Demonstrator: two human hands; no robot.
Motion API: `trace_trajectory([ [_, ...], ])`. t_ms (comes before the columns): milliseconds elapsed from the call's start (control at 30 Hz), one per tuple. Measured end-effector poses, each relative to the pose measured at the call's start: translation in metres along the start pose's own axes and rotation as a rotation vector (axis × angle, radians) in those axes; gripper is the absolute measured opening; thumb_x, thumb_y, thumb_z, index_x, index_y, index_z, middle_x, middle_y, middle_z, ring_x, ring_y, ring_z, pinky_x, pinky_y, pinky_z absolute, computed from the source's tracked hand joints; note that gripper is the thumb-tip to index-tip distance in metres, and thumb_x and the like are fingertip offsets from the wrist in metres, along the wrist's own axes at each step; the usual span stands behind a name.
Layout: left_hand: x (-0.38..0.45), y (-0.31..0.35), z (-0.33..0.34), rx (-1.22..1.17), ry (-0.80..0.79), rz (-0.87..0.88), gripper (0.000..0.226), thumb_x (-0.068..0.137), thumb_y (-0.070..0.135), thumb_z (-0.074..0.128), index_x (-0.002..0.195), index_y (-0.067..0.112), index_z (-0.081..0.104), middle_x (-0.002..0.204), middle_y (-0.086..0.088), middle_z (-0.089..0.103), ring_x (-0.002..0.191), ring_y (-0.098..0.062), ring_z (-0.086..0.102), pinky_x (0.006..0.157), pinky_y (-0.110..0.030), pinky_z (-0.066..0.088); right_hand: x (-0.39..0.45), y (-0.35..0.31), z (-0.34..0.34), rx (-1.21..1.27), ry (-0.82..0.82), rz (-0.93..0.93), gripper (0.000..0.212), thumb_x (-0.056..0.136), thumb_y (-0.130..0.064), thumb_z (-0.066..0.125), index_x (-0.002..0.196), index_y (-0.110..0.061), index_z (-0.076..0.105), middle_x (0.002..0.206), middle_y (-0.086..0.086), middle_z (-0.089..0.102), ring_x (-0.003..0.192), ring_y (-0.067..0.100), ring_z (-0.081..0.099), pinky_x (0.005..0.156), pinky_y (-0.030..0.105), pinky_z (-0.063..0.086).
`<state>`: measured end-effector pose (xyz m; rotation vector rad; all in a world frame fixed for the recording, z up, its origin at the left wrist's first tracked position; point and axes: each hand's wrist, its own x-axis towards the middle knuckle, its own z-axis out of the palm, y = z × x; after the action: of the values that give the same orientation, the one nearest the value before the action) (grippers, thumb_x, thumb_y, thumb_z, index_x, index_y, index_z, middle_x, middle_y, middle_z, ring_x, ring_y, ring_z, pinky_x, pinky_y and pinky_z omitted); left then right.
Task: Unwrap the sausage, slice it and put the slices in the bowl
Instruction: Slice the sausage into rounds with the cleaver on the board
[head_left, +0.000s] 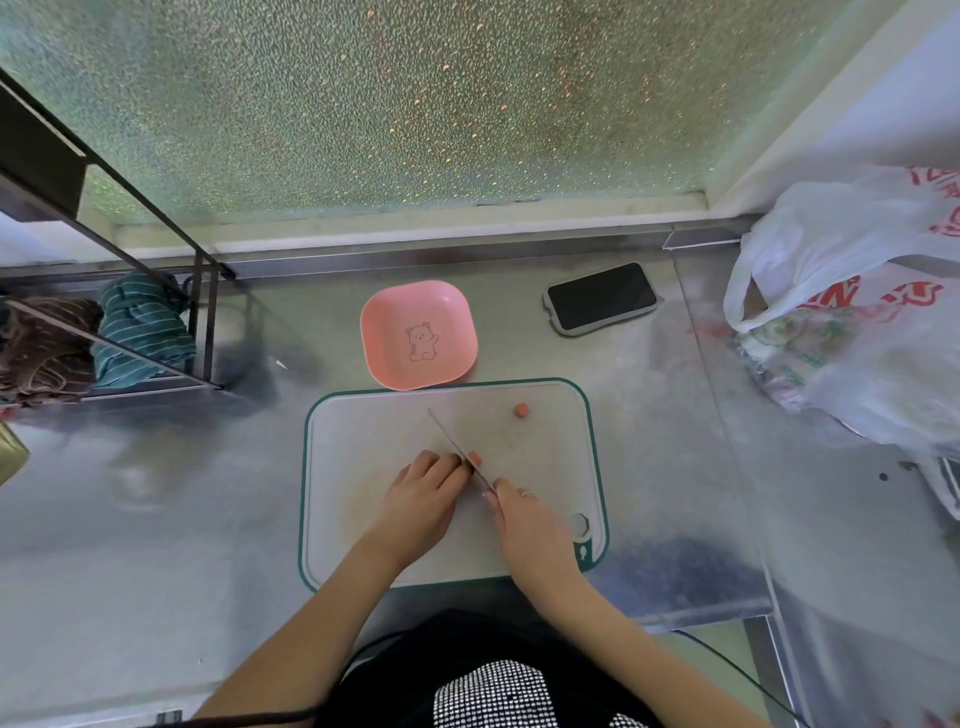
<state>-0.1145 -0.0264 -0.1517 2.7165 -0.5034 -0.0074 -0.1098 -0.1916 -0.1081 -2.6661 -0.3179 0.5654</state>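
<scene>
From the head view, a white cutting board (363, 519) with a green edge lies on the metal bench (156, 519), and both hands work near its middle. The left hand (423, 493) is curled down over the sausage (474, 458), of which only a pink end shows at the fingertips; how much of it remains under the palm cannot be told. The right hand (524, 514) has its grip closed round the handle of the knife (457, 447), whose blade runs from that hand toward about 11 o'clock and passes just beside the left fingertips. The sausage's long axis seems to run roughly 9 to 3 o'clock, across the blade, so the next cut likely falls at the exposed end, at 3 o'clock from the left hand. One cut slice (521, 410) rests apart on the board, toward 1 o'clock from the hands. The pink bowl (389, 312) sits at 12 o'clock, touching the board's far edge, and looks empty, so slicing appears early on. A phone (601, 296) lies further off at 1 o'clock.
</scene>
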Motion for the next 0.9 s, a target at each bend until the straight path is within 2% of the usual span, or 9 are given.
trace_trajectory([
  [233,0.0,0.0,0.0,-0.038,0.026,-0.012,0.054,0.065,0.007,0.076,0.11,0.015,0.047,0.102,-0.006,0.068,0.089,-0.022,0.043,0.065,-0.033,0.055,0.004,0.001,0.004,-0.009,0.024,0.007,0.035,0.099,-0.037,0.035,0.109,-0.012,0.057,0.09,0.013,0.069,0.076,0.031,0.066,0.064,0.038,0.048],
  [333,0.001,0.001,0.001,-0.055,0.053,-0.022,0.052,0.066,0.005,0.075,0.111,0.013,0.052,0.101,-0.007,0.068,0.09,-0.022,0.044,0.065,-0.033,0.056,0.008,0.004,0.003,0.002,-0.02,0.046,0.037,0.099,-0.038,0.031,0.11,-0.013,0.055,0.094,0.012,0.068,0.082,0.029,0.065,0.068,0.037,0.046],
  [433,0.002,-0.001,0.005,-0.041,0.06,-0.028,0.039,0.077,0.008,0.06,0.115,0.011,0.052,0.102,-0.008,0.069,0.091,-0.022,0.044,0.067,-0.034,0.057,0.01,0.005,0.001,0.11,-0.018,0.136,0.037,0.099,-0.039,0.029,0.103,-0.013,0.054,0.091,0.012,0.069,0.081,0.028,0.064,0.071,0.038,0.047],
  [500,0.004,-0.003,0.007,-0.048,0.048,-0.052,0.039,0.077,0.007,0.059,0.115,0.01,0.053,0.102,-0.008,0.068,0.091,-0.023,0.044,0.066,-0.036,0.058,0.01,0.003,0.0,0.122,-0.003,0.152,0.038,0.099,-0.039,0.028,0.101,-0.012,0.055,0.09,0.012,0.07,0.08,0.027,0.065,0.071,0.038,0.048],
  [600,0.005,-0.002,0.007,-0.037,0.043,-0.05,0.035,0.079,0.009,0.053,0.113,0.009,0.058,0.102,-0.007,0.068,0.091,-0.025,0.05,0.067,-0.036,0.057,0.01,0.003,-0.002,0.052,-0.018,0.136,0.039,0.099,-0.04,0.025,0.107,-0.014,0.053,0.096,0.01,0.068,0.085,0.026,0.064,0.071,0.036,0.046],
  [700,0.006,0.001,0.005,-0.045,0.056,-0.045,0.038,0.071,0.002,0.07,0.109,0.007,0.065,0.101,-0.008,0.07,0.085,-0.03,0.06,0.068,-0.036,0.058,0.012,0.003,-0.006,-0.093,-0.061,0.105,0.04,0.1,-0.04,0.023,0.117,-0.015,0.049,0.103,0.01,0.065,0.088,0.027,0.064,0.064,0.032,0.037],
  [800,0.005,0.001,0.003,-0.047,0.073,-0.067,0.04,0.066,0.0,0.075,0.104,0.008,0.067,0.097,-0.008,0.07,0.081,-0.03,0.063,0.066,-0.036,0.058,0.013,0.005,-0.009,-0.156,-0.059,0.099,0.039,0.101,-0.039,0.022,0.123,-0.016,0.046,0.105,0.009,0.064,0.087,0.028,0.064,0.061,0.031,0.034],
  [900,0.003,0.0,0.002,-0.05,0.09,-0.045,0.03,0.075,0.005,0.058,0.104,0.01,0.065,0.096,-0.008,0.07,0.08,-0.03,0.064,0.067,-0.034,0.058,0.014,0.011,-0.008,-0.093,-0.041,0.116,0.038,0.1,-0.038,0.024,0.12,-0.013,0.045,0.103,0.012,0.064,0.086,0.031,0.063,0.062,0.034,0.037],
])
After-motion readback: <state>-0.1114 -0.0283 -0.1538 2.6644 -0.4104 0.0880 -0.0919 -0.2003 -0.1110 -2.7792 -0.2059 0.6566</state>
